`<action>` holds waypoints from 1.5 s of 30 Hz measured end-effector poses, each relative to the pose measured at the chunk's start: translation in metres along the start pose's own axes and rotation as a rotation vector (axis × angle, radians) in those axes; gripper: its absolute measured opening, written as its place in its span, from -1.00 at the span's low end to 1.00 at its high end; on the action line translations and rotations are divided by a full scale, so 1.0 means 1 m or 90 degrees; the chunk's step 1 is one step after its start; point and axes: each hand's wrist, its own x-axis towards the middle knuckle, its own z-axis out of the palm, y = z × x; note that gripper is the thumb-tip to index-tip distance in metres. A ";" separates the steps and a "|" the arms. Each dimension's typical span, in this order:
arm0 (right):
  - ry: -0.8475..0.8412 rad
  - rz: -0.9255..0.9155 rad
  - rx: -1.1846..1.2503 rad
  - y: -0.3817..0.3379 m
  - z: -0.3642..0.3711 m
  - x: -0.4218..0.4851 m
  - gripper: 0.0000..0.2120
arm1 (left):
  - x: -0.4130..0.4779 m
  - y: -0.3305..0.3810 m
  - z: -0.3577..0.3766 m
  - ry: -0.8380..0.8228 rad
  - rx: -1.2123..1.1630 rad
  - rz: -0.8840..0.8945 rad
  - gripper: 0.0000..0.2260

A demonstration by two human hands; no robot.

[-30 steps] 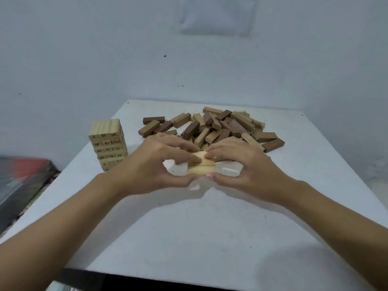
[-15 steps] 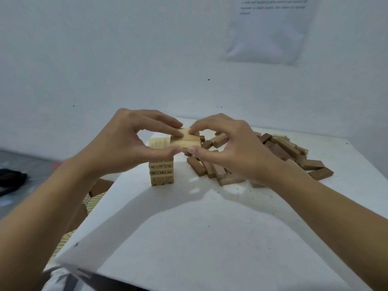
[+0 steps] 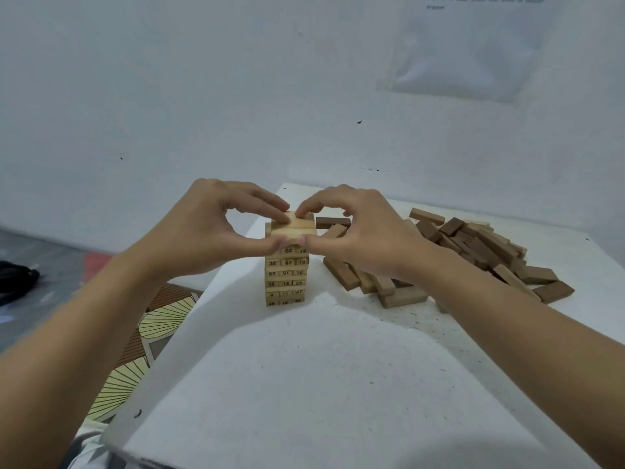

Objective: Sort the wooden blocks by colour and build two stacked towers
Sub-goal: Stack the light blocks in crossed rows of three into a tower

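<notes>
Both hands meet at the top of the pale tower (image 3: 285,279), which stands on the white bench (image 3: 321,384) near its left edge. The left hand (image 3: 209,228) and right hand (image 3: 358,238) each pinch a layer (image 3: 292,226) of pale blocks, thumb on the near side and fingertips over the top, curled in from either side. The layer sits right at the tower's crown; whether it's fully down or a hair above, I can't tell. These blocks look light, rigid and smooth, and a layer looks to be loose pieces side by side. So I'd say the squeeze has to go across the set to hold it together, followed by a gentle release. The tower is narrow and nothing binds it, so one nudge could shift it. To its right sprawls the pile (image 3: 473,252), mostly brown blocks, the nearest lying close to the tower's base.
</notes>
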 end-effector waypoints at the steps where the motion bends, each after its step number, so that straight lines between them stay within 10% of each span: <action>1: -0.004 0.005 -0.004 0.000 0.000 0.000 -0.73 | 0.000 -0.002 0.002 0.000 -0.007 -0.005 -0.73; 11: -0.038 0.029 0.017 0.006 0.008 -0.005 -0.66 | -0.012 -0.004 0.011 0.047 -0.011 -0.016 -0.69; 18: -0.019 0.085 0.092 0.018 0.031 -0.029 -0.39 | -0.040 0.000 0.039 0.112 -0.086 -0.146 -0.30; 23: -0.043 0.111 0.119 0.018 0.046 -0.032 -0.34 | -0.048 0.017 0.066 0.077 -0.224 -0.192 -0.68; 36: -0.039 0.116 0.171 0.011 0.061 -0.030 -0.43 | -0.049 0.011 0.075 0.102 -0.259 -0.177 -0.76; 45: -0.028 0.124 0.175 0.008 0.063 -0.032 -0.44 | -0.051 -0.004 0.079 0.125 -0.217 -0.191 -0.44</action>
